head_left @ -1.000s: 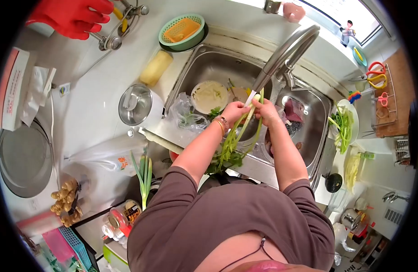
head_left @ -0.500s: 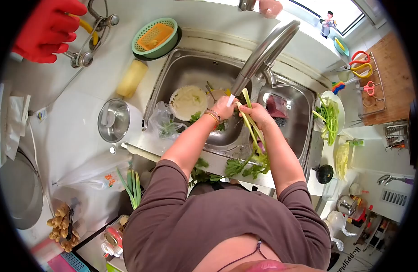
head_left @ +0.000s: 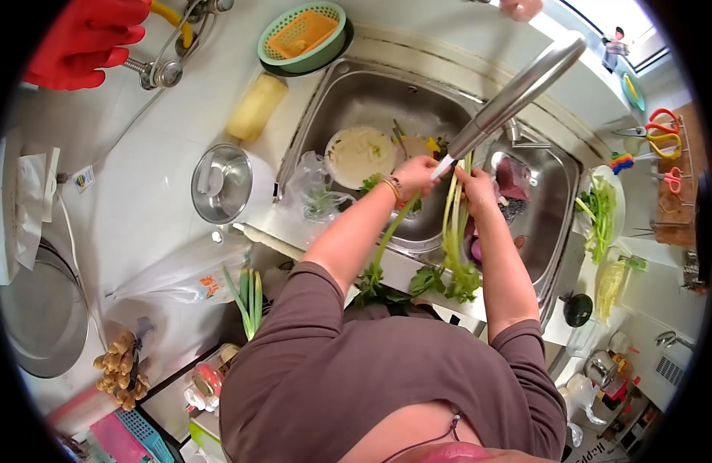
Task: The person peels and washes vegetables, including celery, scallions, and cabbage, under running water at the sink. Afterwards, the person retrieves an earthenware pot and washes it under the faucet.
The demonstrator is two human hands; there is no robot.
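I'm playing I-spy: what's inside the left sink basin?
The left basin holds a round bowl with pale contents, with green leaves beside it. The left hand hides part of the basin, so I can't see what is underneath.

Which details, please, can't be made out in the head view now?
All in the head view:
- Left hand: its fingertips, partly hidden by the tap.
- Celery: the stretch inside the right hand, covered by that hand.
- Printed bag: its orange lettering, too small and blurred to read.
- Red glove: the rest of it, cut off at the upper left edge.
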